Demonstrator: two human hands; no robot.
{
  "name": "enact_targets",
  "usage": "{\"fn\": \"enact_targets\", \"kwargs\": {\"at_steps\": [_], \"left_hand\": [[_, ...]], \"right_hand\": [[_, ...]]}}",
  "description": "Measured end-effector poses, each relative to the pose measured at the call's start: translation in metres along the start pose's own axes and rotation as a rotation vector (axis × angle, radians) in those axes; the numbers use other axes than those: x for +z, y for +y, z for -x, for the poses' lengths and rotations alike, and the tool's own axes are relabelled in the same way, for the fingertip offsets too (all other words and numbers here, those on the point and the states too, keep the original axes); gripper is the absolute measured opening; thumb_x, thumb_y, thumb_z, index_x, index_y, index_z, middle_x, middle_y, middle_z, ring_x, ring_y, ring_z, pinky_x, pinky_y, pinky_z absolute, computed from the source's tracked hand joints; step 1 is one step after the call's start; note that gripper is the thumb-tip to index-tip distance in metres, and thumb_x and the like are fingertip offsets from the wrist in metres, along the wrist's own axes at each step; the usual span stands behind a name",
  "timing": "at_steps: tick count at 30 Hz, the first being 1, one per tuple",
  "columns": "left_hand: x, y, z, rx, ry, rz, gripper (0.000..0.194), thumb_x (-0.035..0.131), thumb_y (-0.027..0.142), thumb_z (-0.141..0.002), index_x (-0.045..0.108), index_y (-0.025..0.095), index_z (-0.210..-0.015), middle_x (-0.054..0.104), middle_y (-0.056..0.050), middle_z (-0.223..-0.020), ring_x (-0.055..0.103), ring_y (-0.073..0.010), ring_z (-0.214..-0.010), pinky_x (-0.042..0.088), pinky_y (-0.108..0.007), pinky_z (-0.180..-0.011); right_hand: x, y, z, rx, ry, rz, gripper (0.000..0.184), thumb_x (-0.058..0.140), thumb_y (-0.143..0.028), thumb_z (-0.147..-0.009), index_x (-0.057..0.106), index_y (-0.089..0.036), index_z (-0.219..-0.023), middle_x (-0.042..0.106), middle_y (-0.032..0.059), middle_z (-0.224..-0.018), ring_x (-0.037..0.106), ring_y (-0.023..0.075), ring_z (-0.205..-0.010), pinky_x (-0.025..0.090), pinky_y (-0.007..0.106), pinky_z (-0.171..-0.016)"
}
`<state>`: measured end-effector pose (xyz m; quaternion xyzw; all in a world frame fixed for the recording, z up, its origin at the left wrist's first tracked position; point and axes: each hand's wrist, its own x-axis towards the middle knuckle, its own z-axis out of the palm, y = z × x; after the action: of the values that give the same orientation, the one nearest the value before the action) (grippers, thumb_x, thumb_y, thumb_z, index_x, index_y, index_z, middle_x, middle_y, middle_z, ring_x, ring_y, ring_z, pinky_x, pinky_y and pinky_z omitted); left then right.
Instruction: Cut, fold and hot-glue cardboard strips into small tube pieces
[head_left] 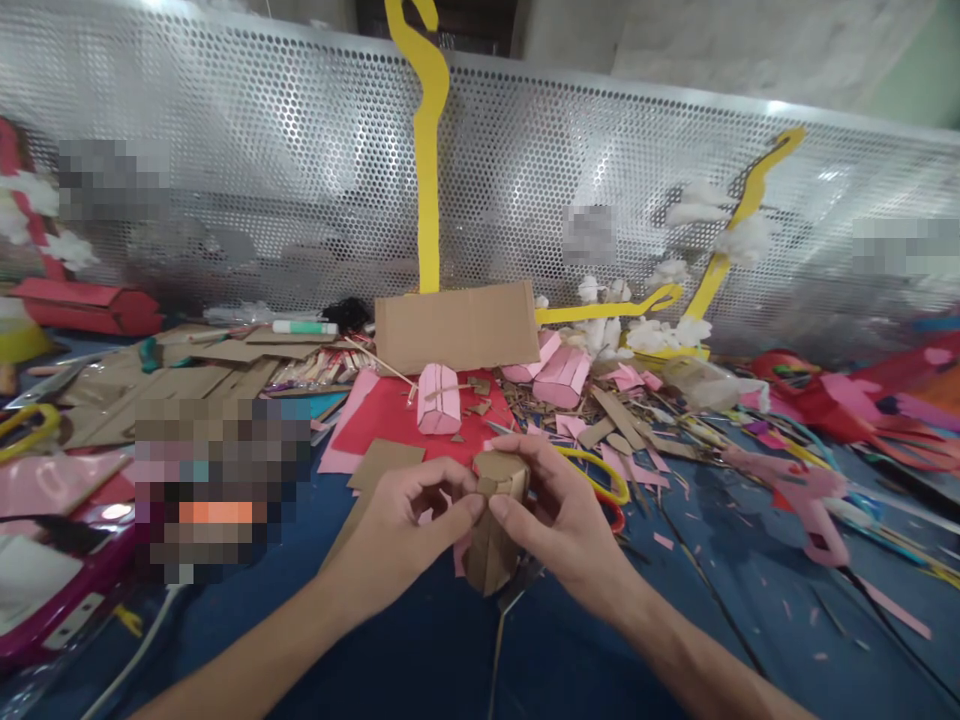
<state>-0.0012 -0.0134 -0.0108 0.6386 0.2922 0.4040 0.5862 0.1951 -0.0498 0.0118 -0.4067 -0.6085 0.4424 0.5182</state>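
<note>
Between my two hands is a small brown cardboard piece point(491, 550), folded into a many-sided tube with a flat end facing up. My left hand point(420, 510) pinches its upper left edge with thumb and forefinger. Around the right side curl the fingers of my right hand point(551, 510), the thumb pressing near the top rim. Scissors with yellow handles point(611, 470) lie partly hidden behind my right hand. A pink paper-covered tube point(439, 400) of similar shape rests beyond my hands on a red sheet point(375, 425).
A pink glue gun point(806, 495) lies at the right with its cord. Behind stands a cardboard box point(457, 330) bearing a tall yellow hook shape point(426, 190). Cardboard scraps point(232, 370) pile up at the left. A perforated metal panel point(300, 160) closes off the back.
</note>
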Motion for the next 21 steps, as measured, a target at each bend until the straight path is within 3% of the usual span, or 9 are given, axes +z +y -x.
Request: {"fn": "enact_targets", "kwargs": {"at_steps": [6, 13, 21], "left_hand": [[0.0005, 0.0034, 0.0006, -0.001, -0.019, 0.013, 0.024, 0.069, 0.044, -0.097, 0.064, 0.021, -0.091, 0.066, 0.002, -0.062, 0.062, -0.0145, -0.053, 0.048, -0.027, -0.057], [0.0007, 0.008, 0.0026, 0.065, 0.006, -0.199, 0.027, 0.068, 0.044, -0.097, 0.065, 0.021, -0.084, 0.065, 0.001, -0.061, 0.06, -0.0146, -0.055, 0.044, -0.028, -0.059], [0.003, 0.0092, 0.0039, 0.074, -0.007, -0.179, 0.027, 0.069, 0.042, -0.097, 0.065, 0.02, -0.083, 0.067, -0.002, -0.067, 0.065, -0.0174, -0.06, 0.046, -0.03, -0.059]], "right_hand": [[0.0022, -0.0043, 0.0008, 0.014, 0.003, -0.003, 0.037, 0.073, -0.031, -0.089, 0.06, -0.027, -0.123, 0.066, 0.0015, -0.1, 0.065, 0.017, -0.084, 0.059, 0.03, -0.08], [0.0021, -0.0031, 0.0036, 0.002, -0.008, 0.007, 0.041, 0.075, -0.035, -0.09, 0.058, -0.027, -0.127, 0.069, 0.0032, -0.106, 0.067, 0.0183, -0.088, 0.059, 0.032, -0.081], [0.0011, -0.0067, 0.0047, -0.007, -0.016, 0.02, 0.036, 0.074, -0.031, -0.09, 0.061, -0.028, -0.124, 0.069, 0.001, -0.101, 0.066, 0.0169, -0.082, 0.059, 0.031, -0.078]]}}
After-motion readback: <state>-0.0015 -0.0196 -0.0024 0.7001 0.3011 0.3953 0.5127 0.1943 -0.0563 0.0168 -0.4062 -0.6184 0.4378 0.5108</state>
